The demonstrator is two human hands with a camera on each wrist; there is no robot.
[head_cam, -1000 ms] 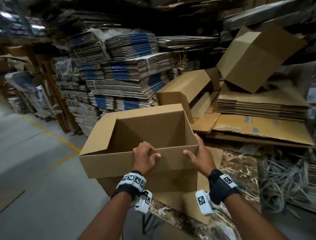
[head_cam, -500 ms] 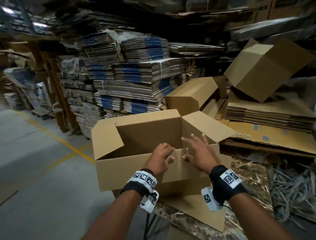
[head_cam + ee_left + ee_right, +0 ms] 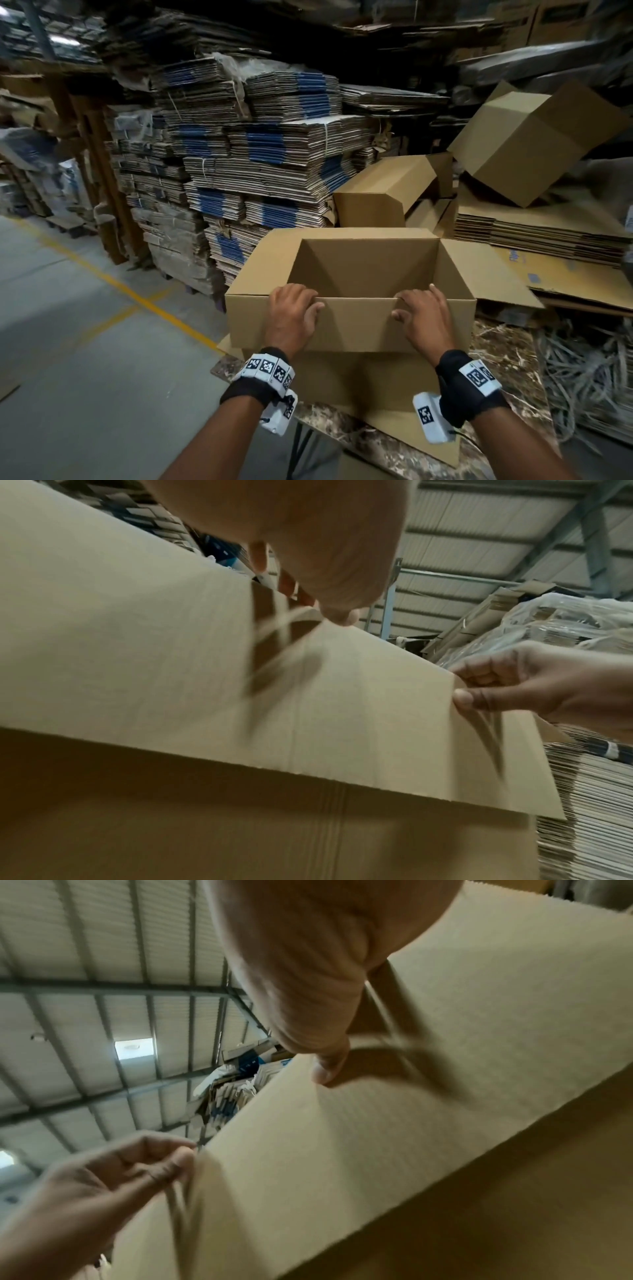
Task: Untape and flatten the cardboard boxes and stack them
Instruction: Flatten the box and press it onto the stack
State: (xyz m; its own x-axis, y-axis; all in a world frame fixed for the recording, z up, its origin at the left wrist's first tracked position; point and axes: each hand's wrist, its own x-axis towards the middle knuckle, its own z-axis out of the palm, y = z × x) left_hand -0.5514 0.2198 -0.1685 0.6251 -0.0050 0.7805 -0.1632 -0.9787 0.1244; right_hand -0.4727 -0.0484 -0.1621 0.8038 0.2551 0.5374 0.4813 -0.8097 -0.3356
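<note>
An open cardboard box (image 3: 359, 274) stands on the marble-patterned bench (image 3: 507, 363) at the centre of the head view, its top flaps folded outward. The near flap (image 3: 356, 323) hangs down toward the person. The left hand (image 3: 291, 315) grips the near rim at about 9 o'clock of that edge, fingers curled over into the box and thumb on the outer face. The right hand (image 3: 424, 317) grips the same rim toward 3 o'clock in the same way; the wrist views are blurred, so how tightly the thumbs press is hard to say. At 1 o'clock from the box a second box (image 3: 387, 192) lies tipped on its side, and at 2 o'clock a third box (image 3: 534, 144) leans tilted on a stack of flattened cardboard (image 3: 534, 229). Bundled flat cartons (image 3: 260, 157) rise at 11 o'clock, beside the grey floor (image 3: 68, 308) with its yellow line (image 3: 137, 298).
</note>
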